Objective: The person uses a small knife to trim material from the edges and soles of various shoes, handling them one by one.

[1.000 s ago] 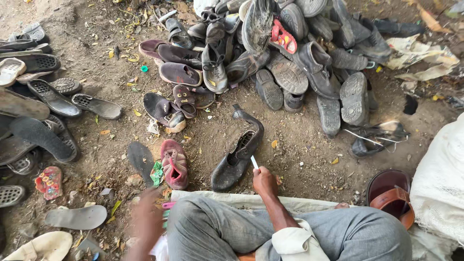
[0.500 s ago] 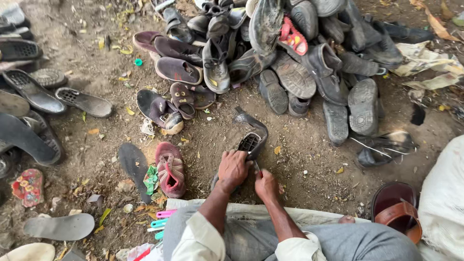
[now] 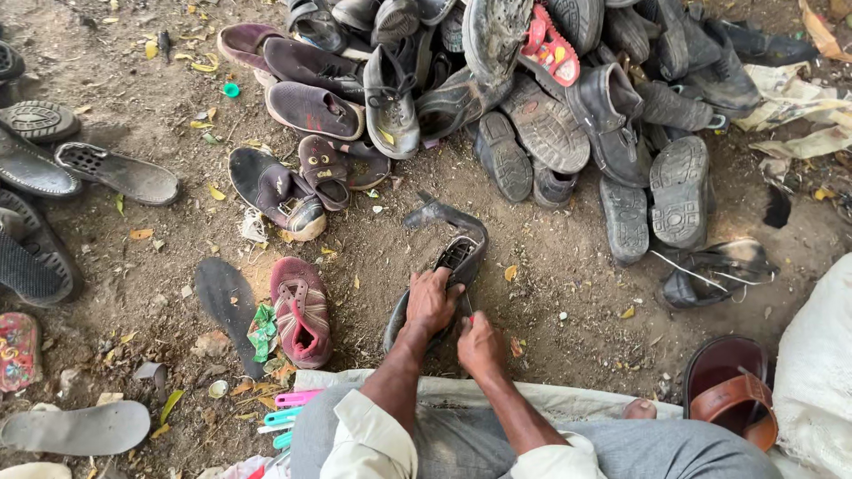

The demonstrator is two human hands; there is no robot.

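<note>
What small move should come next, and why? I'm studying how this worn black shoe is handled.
Probably steady the worn black leather shoe and bring the right hand onto its heel: the left hand already grips its middle, while the right sits just beside it on the dirt ground.

The person wears a pale cream shirt, and both sleeves (image 3: pixel 377 439) are rolled up near the elbows, so the forearms are bare. The trousers (image 3: pixel 621 448) are grey. The left hand (image 3: pixel 432 302) and the right hand (image 3: pixel 480 344) have no gloves.
</note>
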